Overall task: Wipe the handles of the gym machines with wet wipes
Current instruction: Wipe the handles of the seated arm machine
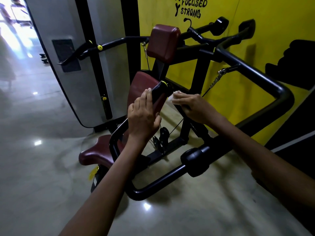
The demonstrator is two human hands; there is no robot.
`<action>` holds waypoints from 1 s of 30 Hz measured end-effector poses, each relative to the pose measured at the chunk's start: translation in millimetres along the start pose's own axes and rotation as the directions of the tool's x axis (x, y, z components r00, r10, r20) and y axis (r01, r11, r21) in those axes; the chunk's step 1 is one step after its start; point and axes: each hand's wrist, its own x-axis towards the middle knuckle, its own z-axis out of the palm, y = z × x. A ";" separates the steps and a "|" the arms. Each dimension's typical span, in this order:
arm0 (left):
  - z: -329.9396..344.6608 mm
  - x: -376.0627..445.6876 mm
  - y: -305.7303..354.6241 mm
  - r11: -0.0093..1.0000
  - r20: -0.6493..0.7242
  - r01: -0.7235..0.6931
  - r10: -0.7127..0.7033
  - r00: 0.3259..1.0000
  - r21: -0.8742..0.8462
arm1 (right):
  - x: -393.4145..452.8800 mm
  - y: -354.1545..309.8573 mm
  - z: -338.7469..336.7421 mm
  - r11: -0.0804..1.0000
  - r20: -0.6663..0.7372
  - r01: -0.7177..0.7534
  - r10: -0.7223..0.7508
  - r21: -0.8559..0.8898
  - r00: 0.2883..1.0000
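A black gym machine with maroon pads stands against a yellow wall. Its black handle (pixel 158 91), tipped with a yellow ring, rises at the centre of the view. My left hand (pixel 143 116) lies against the handle's left side, fingers straight and wrapped loosely around it. My right hand (pixel 192 106) presses a white wet wipe (pixel 172 97) onto the bar just right of the handle's top. Most of the wipe is hidden under my fingers.
A thick black frame bar (pixel 252 70) loops around on the right, with a padded roller (pixel 196 160) below my right arm. A maroon seat (pixel 97 152) sits low left. A grey weight-stack cover (pixel 88 65) stands behind. Glossy floor (pixel 42 150) spreads left.
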 end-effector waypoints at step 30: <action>-1.3 1.0 -0.2 0.997 0.012 0.001 0.000 1.000 -0.078 | 1.1 -9.1 13.5 0.982 0.000 -0.162 0.162 0.093 0.987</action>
